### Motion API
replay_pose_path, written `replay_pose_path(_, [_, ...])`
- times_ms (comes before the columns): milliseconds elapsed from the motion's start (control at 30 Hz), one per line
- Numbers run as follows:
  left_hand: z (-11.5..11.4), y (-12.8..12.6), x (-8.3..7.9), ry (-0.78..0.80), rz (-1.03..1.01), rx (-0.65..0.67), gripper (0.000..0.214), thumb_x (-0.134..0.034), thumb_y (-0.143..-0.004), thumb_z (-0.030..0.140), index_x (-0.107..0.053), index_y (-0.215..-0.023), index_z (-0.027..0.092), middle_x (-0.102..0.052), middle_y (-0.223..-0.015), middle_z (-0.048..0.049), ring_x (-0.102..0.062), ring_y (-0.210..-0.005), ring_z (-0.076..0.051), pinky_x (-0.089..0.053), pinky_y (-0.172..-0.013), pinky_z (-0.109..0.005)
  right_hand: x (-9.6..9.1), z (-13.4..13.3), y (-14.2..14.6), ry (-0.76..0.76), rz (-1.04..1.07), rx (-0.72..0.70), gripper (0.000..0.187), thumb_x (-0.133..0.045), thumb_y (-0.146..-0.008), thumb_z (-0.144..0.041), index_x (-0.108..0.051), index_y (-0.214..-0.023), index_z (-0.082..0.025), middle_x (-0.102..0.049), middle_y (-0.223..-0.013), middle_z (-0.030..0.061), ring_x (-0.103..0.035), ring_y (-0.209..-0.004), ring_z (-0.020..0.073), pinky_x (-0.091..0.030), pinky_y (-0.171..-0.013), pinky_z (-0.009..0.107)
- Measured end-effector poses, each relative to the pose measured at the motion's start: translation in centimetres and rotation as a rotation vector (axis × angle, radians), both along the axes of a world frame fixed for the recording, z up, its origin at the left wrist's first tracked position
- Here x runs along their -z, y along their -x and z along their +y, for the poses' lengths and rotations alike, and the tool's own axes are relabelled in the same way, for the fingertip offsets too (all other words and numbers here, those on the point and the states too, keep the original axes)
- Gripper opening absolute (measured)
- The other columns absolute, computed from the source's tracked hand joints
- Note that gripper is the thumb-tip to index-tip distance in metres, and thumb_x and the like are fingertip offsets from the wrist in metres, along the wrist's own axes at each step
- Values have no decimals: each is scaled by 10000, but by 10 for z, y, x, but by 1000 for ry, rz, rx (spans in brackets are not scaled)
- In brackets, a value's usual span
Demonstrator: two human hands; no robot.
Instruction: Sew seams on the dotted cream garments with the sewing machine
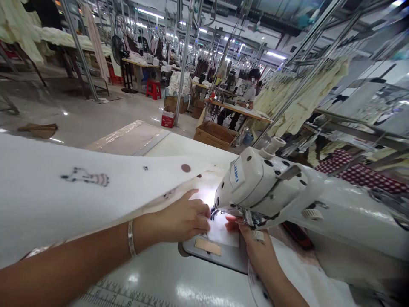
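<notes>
White printed cloth (128, 183) on the table (156, 264), spread wide at the left and reaching in under the head of the sewing machine (255, 183). Looks light, soft and limp; probably bends at a small push, wrinkles easily, perhaps slides a little on the smooth table. Left hand (179, 219) palm down on the cloth, fingers bent close together, one stretched apart; cannot tell if pinching. Right hand (257, 245) just beneath the machine, fingertips partly hidden; cannot tell if clamped on the cloth or only resting. Best to press flat near the edge, without pulling.
</notes>
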State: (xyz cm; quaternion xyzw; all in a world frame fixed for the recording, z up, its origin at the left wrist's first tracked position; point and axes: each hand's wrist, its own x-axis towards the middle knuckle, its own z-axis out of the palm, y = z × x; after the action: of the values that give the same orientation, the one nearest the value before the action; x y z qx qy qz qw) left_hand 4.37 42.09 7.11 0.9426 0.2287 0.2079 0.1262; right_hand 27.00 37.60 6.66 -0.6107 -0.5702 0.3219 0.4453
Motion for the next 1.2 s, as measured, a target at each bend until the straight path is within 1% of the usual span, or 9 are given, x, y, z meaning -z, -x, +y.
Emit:
replay_pose_path(133, [1, 0, 1, -9, -5, -4, 182, -492, -925, 218, -657, -851, 242, -617, -1004, -1, -579, -891, -130, -112, -1112, -493, 5, -1, -9, -66, -211, -176, 389, -563, -807, -538, -752, -873, -204, -727, -904, 102, -679, -869, 259, -553, -769, 360])
replay_pose_path(300, [1, -2, 4, -14, -19, -15, 155, -514, -914, 236, -656, -854, 253, -625, -1002, 14, -585, -907, -130, -91, -1110, -476, 18, -1, -16, -407, -645, -311, 267, -561, -848, -378, -710, -1013, -230, -704, -1034, 88, -657, -956, 263, -553, -814, 417])
replay_pose_path(400, [4, -4, 6, -14, -61, -39, 132, -537, -905, 258, -658, -853, 250, -634, -992, 22, -591, -910, -128, -80, -1109, -469, 20, 2, -15, -512, -794, -333, 261, -500, -890, -314, -696, -1035, -223, -705, -1041, 85, -659, -947, 267, -554, -806, 445])
replay_pose_path(633, [15, -10, 8, 29, -74, -112, 156, -555, -895, 247, -637, -763, 229, -634, -881, 51, -587, -864, -120, -121, -1081, -476, 20, 11, -15, -442, -861, -277, 259, -488, -889, -286, -681, -1056, -244, -709, -1042, 64, -662, -939, 256, -521, -833, 435])
replay_pose_path(833, [29, -17, 0, -3, -8, -153, 208, -564, -893, 247, -611, -697, 197, -616, -828, 29, -551, -762, -122, -222, -1048, -490, 29, 16, -15, -404, -927, -223, 222, -491, -863, -255, -710, -825, -246, -726, -847, 51, -665, -817, 257, -516, -755, 403])
replay_pose_path(967, [47, -6, -11, -201, 153, -163, 147, -529, -898, 178, -639, -988, 216, -602, -1115, -48, -530, -1026, -206, -303, -1022, -478, 30, 16, -18, -405, -960, -199, 224, -488, -854, -245, -697, -776, -234, -706, -782, 50, -654, -805, 245, -520, -753, 388])
replay_pose_path(1067, [30, 17, -14, -201, 297, -354, 313, -563, -880, 303, -579, -1152, 147, -598, -1097, -144, -577, -877, -238, -451, -818, -428, 24, 11, -21, -460, -975, -159, 202, -499, -857, -233, -700, -844, -226, -707, -829, 61, -648, -826, 236, -523, -748, 374])
replay_pose_path(1133, [4, 30, -15, -172, 320, -457, 333, -540, -878, 428, -639, -971, 124, -610, -779, -91, -532, -609, -185, -456, -636, -343, 15, 2, -17, -540, -988, -222, 210, -494, -871, -211, -692, -940, -218, -709, -885, 76, -647, -863, 243, -523, -757, 387])
replay_pose_path(1200, [-23, 32, -15, -202, 289, -476, 362, -459, -915, 423, -619, -738, 151, -514, -586, -37, -466, -526, -167, -412, -560, -303, 4, -9, -7, -648, -941, -373, 246, -491, -881, -183, -647, -1071, -185, -697, -988, 100, -635, -940, 242, -522, -795, 394])
